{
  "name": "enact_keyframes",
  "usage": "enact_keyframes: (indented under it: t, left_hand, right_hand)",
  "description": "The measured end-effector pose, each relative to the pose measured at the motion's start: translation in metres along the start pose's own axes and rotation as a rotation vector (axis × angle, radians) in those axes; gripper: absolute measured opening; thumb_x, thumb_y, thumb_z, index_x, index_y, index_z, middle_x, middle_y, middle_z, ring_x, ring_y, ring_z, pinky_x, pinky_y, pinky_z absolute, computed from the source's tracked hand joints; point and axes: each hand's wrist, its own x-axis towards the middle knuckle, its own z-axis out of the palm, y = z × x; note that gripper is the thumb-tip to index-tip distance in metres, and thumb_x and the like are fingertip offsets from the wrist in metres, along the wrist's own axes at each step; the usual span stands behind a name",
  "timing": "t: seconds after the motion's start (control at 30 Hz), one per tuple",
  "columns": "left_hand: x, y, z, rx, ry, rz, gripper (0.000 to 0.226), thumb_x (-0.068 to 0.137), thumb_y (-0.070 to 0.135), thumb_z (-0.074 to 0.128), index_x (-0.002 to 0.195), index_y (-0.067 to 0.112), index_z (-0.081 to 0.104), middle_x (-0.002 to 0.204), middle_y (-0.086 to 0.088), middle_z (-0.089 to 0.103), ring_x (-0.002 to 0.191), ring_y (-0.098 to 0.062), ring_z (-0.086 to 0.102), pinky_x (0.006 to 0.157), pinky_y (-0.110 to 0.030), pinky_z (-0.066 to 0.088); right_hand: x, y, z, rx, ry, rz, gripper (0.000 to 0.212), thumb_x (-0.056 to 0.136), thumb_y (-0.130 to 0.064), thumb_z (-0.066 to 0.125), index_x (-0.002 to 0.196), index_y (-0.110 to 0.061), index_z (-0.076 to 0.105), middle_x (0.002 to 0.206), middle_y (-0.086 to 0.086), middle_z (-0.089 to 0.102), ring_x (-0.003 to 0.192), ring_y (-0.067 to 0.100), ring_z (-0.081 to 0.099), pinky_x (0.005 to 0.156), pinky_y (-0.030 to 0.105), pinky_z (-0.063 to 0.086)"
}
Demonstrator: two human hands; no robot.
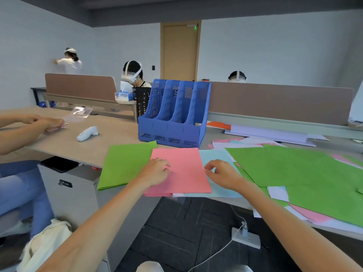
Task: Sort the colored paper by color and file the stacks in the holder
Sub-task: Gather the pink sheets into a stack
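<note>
Head view down onto desk (pixel 125 132)

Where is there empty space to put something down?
The desk is bare between the white controller and the blue holder, behind the green stack. Right of the holder, loose sheets crowd the desk.

White controller (pixel 87 133) on the desk (pixel 68 147), tissue box (pixel 124 95) behind, power strip (pixel 246 237) on the floor (pixel 176 222).
</note>
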Motion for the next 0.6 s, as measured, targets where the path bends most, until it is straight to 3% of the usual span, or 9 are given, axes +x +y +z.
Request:
enact_keyframes:
  t: [0.1,0.2,0.33,0.47,0.53,0.6]
  left_hand:
    - [0.006,0.008,0.011,0.034,-0.04,0.035,0.033,0.1,0.023,0.039,0.126,0.02,0.058,0.135,-0.002,0.052,0.125,-0.02,0.047,0.106,-0.041,0.037]
    - [0.01,0.009,0.016,0.031,-0.045,0.009,0.034,0.1,0.025,0.039,0.127,0.02,0.059,0.132,-0.004,0.055,0.122,-0.022,0.05,0.103,-0.037,0.04]
    - [0.017,0.008,0.016,0.031,-0.062,-0.017,0.036,0.1,0.024,0.039,0.131,0.019,0.056,0.137,-0.004,0.054,0.125,-0.023,0.049,0.105,-0.036,0.039]
    - [0.023,0.009,0.014,0.037,-0.094,-0.041,0.039,0.1,0.022,0.037,0.137,0.016,0.05,0.142,-0.003,0.05,0.128,-0.022,0.048,0.106,-0.032,0.038]
    - [0.023,0.008,0.016,0.045,-0.104,-0.049,0.04,0.1,0.022,0.037,0.138,0.016,0.048,0.142,-0.003,0.05,0.128,-0.022,0.048,0.105,-0.033,0.039]
    - [0.023,0.007,0.017,0.037,-0.118,-0.063,0.041,0.1,0.022,0.038,0.139,0.017,0.047,0.143,-0.003,0.049,0.128,-0.022,0.048,0.106,-0.034,0.039]
  right_hand:
    - [-0.032,-0.004,-0.01,-0.153,-0.071,-0.061,0.057,0.086,-0.071,0.04,0.114,-0.027,0.061,0.113,-0.01,0.06,0.089,0.011,0.056,0.086,0.032,0.046]
    - [-0.052,-0.003,-0.013,-0.352,-0.143,-0.15,0.084,0.072,-0.087,0.038,0.13,-0.028,0.052,0.122,-0.008,0.055,0.111,0.014,0.054,0.096,0.035,0.043]
    - [-0.051,0.008,-0.001,-0.486,-0.121,-0.256,0.071,0.081,-0.069,0.053,0.134,-0.023,0.047,0.125,0.0,0.051,0.115,0.021,0.05,0.096,0.035,0.04]
    - [-0.051,0.012,0.002,-0.532,-0.061,-0.327,0.063,0.089,-0.062,0.037,0.134,-0.02,0.046,0.118,0.004,0.056,0.108,0.025,0.053,0.09,0.039,0.044]
    - [-0.052,0.012,0.002,-0.556,-0.038,-0.357,0.063,0.087,-0.062,0.028,0.126,-0.02,0.054,0.111,0.003,0.059,0.101,0.025,0.057,0.084,0.04,0.047]
    - [-0.053,0.014,0.004,-0.584,0.039,-0.41,0.054,0.087,-0.057,0.033,0.112,-0.018,0.062,0.099,0.002,0.062,0.09,0.024,0.06,0.074,0.038,0.049]
